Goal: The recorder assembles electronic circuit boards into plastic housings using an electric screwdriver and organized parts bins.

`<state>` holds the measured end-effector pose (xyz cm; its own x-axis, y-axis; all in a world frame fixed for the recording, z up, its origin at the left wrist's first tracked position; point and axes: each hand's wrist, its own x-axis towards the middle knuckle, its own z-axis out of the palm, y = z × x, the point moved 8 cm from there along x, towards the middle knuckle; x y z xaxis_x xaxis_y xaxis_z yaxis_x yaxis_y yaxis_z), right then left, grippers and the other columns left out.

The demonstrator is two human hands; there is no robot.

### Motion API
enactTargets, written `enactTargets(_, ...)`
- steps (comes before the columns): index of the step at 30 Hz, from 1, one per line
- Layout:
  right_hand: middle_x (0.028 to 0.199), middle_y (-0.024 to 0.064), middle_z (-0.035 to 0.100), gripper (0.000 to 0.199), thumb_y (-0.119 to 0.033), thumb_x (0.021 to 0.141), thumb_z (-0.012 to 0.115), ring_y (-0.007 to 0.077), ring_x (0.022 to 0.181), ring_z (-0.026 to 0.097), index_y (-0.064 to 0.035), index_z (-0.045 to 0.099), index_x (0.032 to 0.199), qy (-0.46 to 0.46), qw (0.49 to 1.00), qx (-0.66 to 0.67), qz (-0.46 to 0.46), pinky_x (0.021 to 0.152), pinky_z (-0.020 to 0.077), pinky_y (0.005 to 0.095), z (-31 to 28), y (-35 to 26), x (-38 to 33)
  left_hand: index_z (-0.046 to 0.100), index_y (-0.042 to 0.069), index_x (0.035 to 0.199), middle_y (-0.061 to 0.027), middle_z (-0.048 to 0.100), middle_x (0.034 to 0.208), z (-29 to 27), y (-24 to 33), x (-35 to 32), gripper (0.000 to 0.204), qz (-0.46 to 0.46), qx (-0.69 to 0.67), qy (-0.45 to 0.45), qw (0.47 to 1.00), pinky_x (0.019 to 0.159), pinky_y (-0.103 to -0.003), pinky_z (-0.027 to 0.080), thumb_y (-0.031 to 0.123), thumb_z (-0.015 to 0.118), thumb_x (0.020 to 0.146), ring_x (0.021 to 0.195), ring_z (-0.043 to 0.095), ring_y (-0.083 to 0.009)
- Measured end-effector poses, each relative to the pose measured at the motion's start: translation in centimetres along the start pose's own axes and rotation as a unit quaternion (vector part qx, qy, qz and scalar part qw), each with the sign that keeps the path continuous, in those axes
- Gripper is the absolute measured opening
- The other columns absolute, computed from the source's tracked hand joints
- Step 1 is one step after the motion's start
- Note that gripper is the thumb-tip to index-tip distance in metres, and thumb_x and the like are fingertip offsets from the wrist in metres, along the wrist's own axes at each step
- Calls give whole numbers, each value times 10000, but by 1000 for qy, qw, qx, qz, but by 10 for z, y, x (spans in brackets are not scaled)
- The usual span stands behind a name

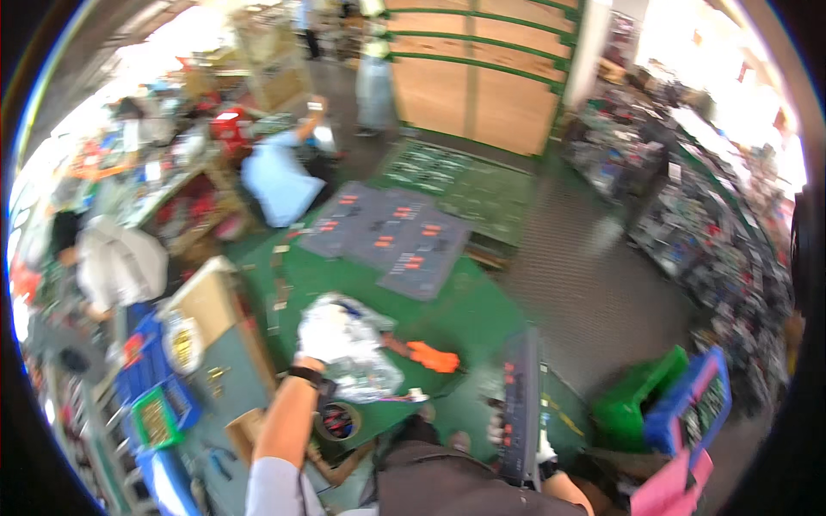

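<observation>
The picture is smeared by motion. My right hand (547,451), in a white glove, grips a dark grey panel (521,404) with orange parts, held on edge at the right side of the green table. My left hand (313,351), also gloved in white with a dark band at the wrist, is at a crumpled clear plastic bag (366,365); its fingers are blurred and partly lost against the bag. Just right of the bag lies an orange-handled tool (433,356). A roll of tape (337,421) sits below my left hand. Several similar grey panels (419,262) lie flat farther back.
Green circuit boards (430,163) cover the table's far end. At left, a side bench holds blue bins (155,361), a green tray (157,416) of small parts and pliers (220,463). Green (632,404) and blue crates (688,400) stand at right. Co-workers (282,176) sit at left.
</observation>
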<state>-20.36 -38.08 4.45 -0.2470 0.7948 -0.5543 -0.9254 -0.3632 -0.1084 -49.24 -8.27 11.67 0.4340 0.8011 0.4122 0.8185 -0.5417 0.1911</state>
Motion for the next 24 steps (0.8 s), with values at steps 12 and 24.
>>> enactTargets(12,757,33,454,389,-220,933,493,140,606,385,4,449,1248,-118,989,68,-56,563,348,256,75,-43,23,584,85,1020,-192,612,989,142,-134,22,238,-153,54,-217,963,824,-456,488,108,508,795,949,607,-361)
enactTargets(24,770,11,418,353,-236,929,506,127,632,386,-24,476,1210,-383,900,-144,149,610,369,274,244,-100,188,664,86,1038,-159,663,1097,141,-95,-9,302,-291,60,-258,919,860,-430,515,229,542,801,1028,637,-324)
